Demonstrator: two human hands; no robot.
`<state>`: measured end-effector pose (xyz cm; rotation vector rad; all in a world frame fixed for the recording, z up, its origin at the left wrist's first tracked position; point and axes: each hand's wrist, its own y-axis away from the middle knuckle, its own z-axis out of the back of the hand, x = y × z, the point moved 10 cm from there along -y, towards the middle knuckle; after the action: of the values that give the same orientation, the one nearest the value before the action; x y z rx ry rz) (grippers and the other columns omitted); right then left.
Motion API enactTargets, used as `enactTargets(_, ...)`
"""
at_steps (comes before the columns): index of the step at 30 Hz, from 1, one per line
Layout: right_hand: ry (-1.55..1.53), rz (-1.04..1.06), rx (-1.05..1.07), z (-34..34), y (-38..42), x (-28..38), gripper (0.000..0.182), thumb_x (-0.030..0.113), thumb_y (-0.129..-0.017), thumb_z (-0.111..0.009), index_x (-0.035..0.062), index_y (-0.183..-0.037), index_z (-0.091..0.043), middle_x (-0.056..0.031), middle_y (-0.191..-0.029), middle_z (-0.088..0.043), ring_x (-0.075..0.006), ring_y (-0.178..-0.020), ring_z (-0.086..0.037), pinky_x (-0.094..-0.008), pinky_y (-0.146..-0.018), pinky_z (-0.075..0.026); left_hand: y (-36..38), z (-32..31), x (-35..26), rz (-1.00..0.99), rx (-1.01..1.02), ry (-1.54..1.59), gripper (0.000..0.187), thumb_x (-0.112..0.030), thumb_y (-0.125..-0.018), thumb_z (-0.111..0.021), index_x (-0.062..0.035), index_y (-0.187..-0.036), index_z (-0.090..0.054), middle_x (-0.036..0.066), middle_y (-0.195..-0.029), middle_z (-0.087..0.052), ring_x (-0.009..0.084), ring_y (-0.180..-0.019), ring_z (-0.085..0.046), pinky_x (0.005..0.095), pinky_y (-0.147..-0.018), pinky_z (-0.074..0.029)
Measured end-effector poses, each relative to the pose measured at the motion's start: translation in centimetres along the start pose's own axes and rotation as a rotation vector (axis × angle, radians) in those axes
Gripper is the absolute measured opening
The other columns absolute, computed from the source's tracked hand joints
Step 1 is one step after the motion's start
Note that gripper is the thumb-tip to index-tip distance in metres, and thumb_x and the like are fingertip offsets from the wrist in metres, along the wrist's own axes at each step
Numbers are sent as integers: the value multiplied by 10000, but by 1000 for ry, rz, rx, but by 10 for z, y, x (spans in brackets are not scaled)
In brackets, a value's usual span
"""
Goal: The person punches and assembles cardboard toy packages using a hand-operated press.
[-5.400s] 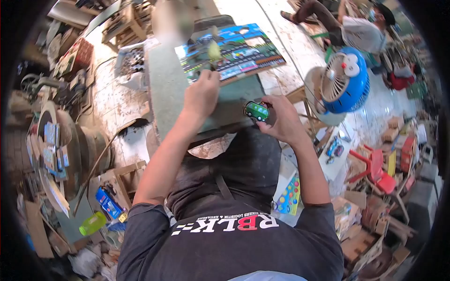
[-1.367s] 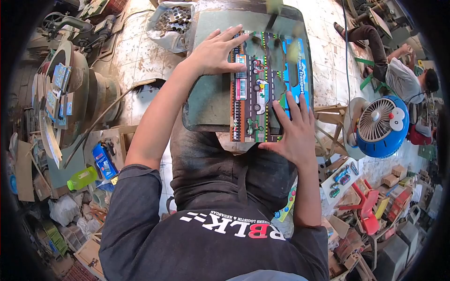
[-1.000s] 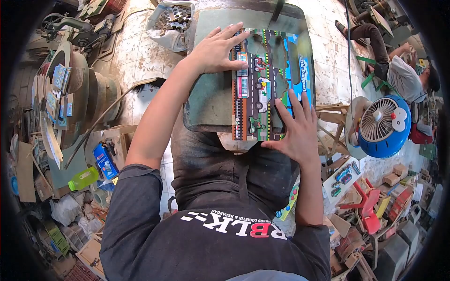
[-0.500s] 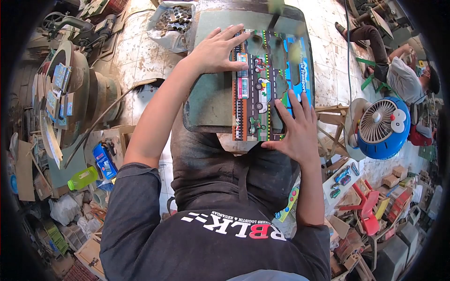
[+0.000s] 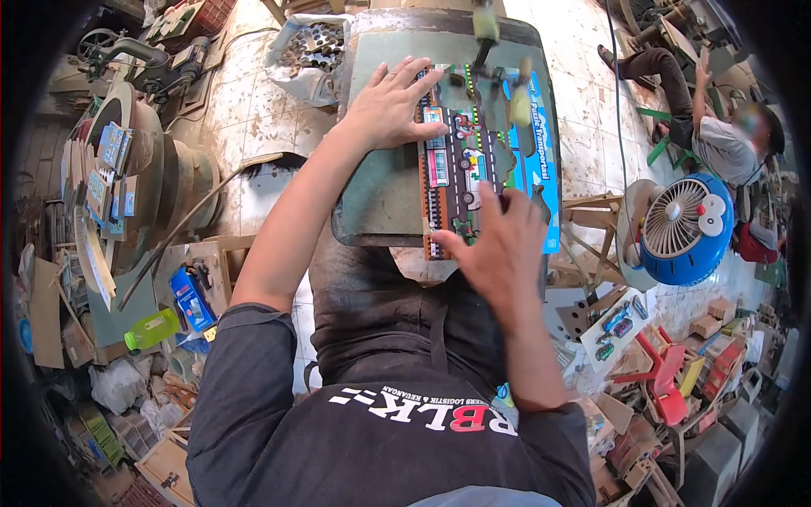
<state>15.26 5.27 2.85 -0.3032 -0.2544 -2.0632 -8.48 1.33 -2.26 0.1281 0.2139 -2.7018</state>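
A colorful printed puzzle board lies on a worn green work surface, showing a road, a train, an ambulance and motorbikes. Its blue strip with lettering runs along the right side, and wavy cut-out gaps show the surface beneath. My left hand rests with fingers spread on the board's upper left edge. Over the lower part is my right hand, thumb and fingers apart, somewhat blurred, covering part of the print. A machine arm with a dark tip comes down at the board's top edge.
A white sack of small dark pieces stands beyond the surface on the left. Stacked printed boards are further left. At right stand a blue fan and a seated person. A red plastic chair is lower right.
The board has shifted slightly toward me, and more of its blue strip shows. My right hand has moved left and inward from the board's right edge. My left hand stays on the board.
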Motion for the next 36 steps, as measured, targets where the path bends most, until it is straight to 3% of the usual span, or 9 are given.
enactTargets(1, 2, 0, -4, -8, 0, 12, 1024, 689, -719, -889, 51, -1464, -597, -263, -1439, -511, -431, -1265, -516, -575, -1063, -437, 0, -1, 0, 0, 1, -8, 1014, -783, -930, -607, -217, -1718, -313, 116, -1765, -308, 336, -1648, -263, 557, -1354, -191)
enactTargets(3, 56, 20, -216, -7, 1, 34, 1041, 681, -708, -901, 45, -1469, -583, -264, -1475, -479, -444, -1258, -512, -556, -1070, -441, 0, -1, 1, 0, 2, -20, 1019, -791, -930, -597, -212, -1718, -310, 116, -1764, -310, 338, -1648, -263, 560, -1352, -191)
enactTargets(12, 11, 82, -223, -11, -9, 12, 919, 463, -736, -928, 30, -1479, -602, -276, -1530, -458, -468, -1259, -510, -555, -1084, -453, 11, 2, -1, 70, -26, 52, 1047, -820, -923, -582, -163, -1702, -339, 153, -1738, -334, 342, -1632, -293, 582, -1341, -193)
enactTargets(17, 1, 238, -123, -1, -20, -19, 911, 428, -719, -919, 78, -1501, -608, -259, -1611, -439, -486, -1280, -510, -572, -1109, -456, 32, 7, -10, 197, -99, 73, 1088, -828, -926, -579, -89, -1689, -342, 204, -1713, -344, 386, -1624, -285, 605, -1326, -187)
enactTargets(18, -14, 259, -92, 3, -26, -28, 852, 365, -726, -892, 83, -1485, -628, -235, -1613, -468, -477, -1295, -527, -572, -1124, -452, 37, 8, -15, 215, -88, 78, 1126, -839, -929, -564, -26, -1676, -340, 237, -1707, -337, 419, -1619, -283, 616, -1314, -189)
enactTargets(21, -60, 411, -69, 18, -45, -47, 776, 297, -735, -844, 78, -1456, -658, -230, -1577, -519, -451, -1324, -548, -552, -1143, -447, 53, 11, -28, 338, -122, 63, 1189, -866, -915, -553, 33, -1661, -330, 258, -1713, -323, 433, -1615, -285, 628, -1306, -189)
enactTargets(22, -12, 422, -37, 17, -53, -56, 745, 239, -730, -794, 95, -1451, -675, -233, -1572, -537, -432, -1374, -553, -531, -1176, -436, 58, 9, -35, 378, -134, 55, 1234, -872, -909, -554, 91, -1642, -316, 319, -1716, -277, 488, -1605, -273, 633, -1303, -183)
enactTargets(26, -50, 432, 66, 23, -84, -82, 760, 201, -720, -762, 150, -1474, -683, -274, -1607, -501, -465, -1451, -510, -523, -1233, -404, 68, 8, -63, 534, -196, 90, 1240, -808, -921, -622, 163, -1618, -289, 447, -1677, -218, 580, -1583, -241, 630, -1310, -169)
enactTargets(36, -11, 398, 29, 21, -71, -72, 722, 261, -699, -821, 141, -1405, -740, -271, -1564, -535, -470, -1401, -545, -518, -1206, -434, 61, 5, -41, 458, -152, 161, 1266, -792, -901, -671, 162, -1631, -271, 448, -1703, -168, 556, -1620, -176, 585, -1333, -148)
